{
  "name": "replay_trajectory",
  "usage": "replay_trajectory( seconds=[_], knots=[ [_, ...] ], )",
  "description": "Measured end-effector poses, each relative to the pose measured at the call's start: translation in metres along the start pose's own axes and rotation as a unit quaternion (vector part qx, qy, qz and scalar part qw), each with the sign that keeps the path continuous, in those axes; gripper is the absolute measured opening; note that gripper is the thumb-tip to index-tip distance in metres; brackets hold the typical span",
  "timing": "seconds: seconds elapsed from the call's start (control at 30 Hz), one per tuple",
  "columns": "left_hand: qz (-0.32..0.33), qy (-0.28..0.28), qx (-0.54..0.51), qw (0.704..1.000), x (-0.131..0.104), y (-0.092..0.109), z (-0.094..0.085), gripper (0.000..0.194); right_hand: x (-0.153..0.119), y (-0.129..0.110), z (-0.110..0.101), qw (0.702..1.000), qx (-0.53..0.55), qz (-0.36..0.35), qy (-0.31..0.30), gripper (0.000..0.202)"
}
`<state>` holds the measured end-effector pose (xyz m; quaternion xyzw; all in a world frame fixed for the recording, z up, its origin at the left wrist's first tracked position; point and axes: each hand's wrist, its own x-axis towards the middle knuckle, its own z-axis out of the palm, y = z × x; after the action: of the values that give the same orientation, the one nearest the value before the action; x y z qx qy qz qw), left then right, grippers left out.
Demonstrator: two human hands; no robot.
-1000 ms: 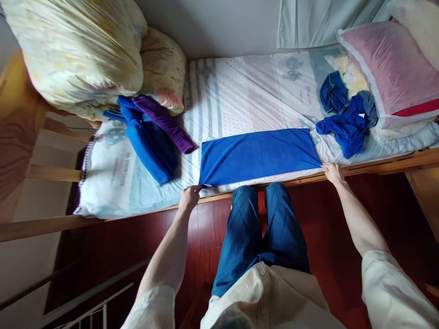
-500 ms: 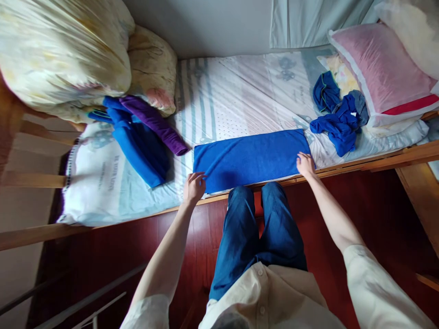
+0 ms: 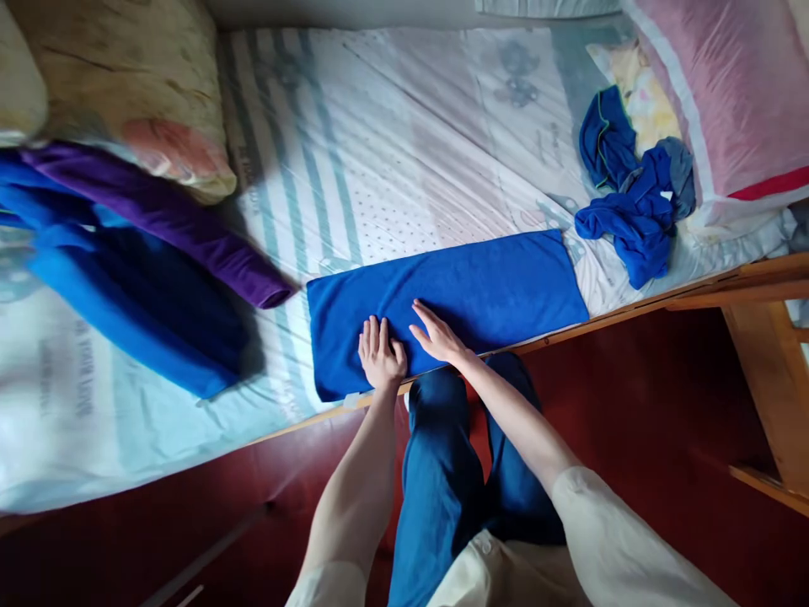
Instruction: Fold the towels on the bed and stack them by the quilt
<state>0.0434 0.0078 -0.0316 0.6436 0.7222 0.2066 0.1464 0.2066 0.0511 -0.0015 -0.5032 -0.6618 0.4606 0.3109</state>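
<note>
A blue towel (image 3: 499, 282), folded into a long flat strip, lies along the near edge of the bed. My left hand (image 3: 382, 352) rests palm down on its left part, fingers stretched out. Just to the right, my right hand (image 3: 437, 334) is over the towel with its fingers extended; whether it presses on the cloth I cannot tell. Left of the towel lies a rolled purple towel (image 3: 170, 223) beside a rolled or folded blue towel (image 3: 132, 312). Crumpled blue cloths (image 3: 638, 215) are heaped at the right.
A patterned sheet (image 3: 404, 143) covers the bed. A pink pillow (image 3: 739, 101) with a white border stands at the right end, and a cream floral pillow or quilt (image 3: 126, 84) at the left. The wooden bed rail (image 3: 708, 282) runs along the near side, above a dark red floor (image 3: 607, 421).
Both hands have left the towel's two ends and come together over its left part, the right hand travelling far leftward. The view has shifted closer and downward.
</note>
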Motion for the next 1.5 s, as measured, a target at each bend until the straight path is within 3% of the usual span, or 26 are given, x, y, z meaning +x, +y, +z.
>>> replay_trajectory(
  seconds=[0.2,0.37,0.6,0.8,0.9,1.07,1.27,1.4,1.5],
  knots=[
    [-0.002,-0.002,0.005,1.000,-0.003,-0.001,0.001,0.066,-0.009,0.029,-0.032,0.996,-0.035,-0.061,-0.055,0.050],
    [0.000,0.005,-0.013,1.000,-0.003,-0.002,0.003,0.066,-0.021,0.043,-0.072,0.993,-0.111,-0.039,0.021,0.051],
    [0.013,0.046,-0.060,0.997,-0.003,-0.007,0.009,0.065,-0.049,0.088,-0.164,0.961,-0.236,-0.027,0.144,0.049],
    [0.029,0.051,-0.060,0.996,-0.004,-0.011,0.012,0.065,-0.073,0.122,-0.232,0.928,-0.321,-0.002,0.192,0.050],
    [0.031,0.047,-0.058,0.997,-0.005,-0.013,0.013,0.066,-0.082,0.133,-0.256,0.904,-0.370,0.024,0.213,0.054],
    [0.031,0.045,-0.030,0.998,-0.004,-0.015,0.015,0.065,-0.081,0.143,-0.264,0.876,-0.423,0.036,0.230,0.060],
    [0.041,0.010,-0.005,0.999,0.003,-0.013,0.005,0.064,-0.073,0.139,-0.262,0.872,-0.431,0.033,0.230,0.064],
    [0.094,-0.054,0.015,0.994,0.016,-0.036,-0.021,0.061,-0.072,0.137,-0.262,0.872,-0.421,0.029,0.246,0.064],
    [0.092,-0.052,0.025,0.994,0.027,-0.066,-0.043,0.060,-0.073,0.137,-0.261,0.872,-0.419,0.032,0.252,0.064]
  ],
)
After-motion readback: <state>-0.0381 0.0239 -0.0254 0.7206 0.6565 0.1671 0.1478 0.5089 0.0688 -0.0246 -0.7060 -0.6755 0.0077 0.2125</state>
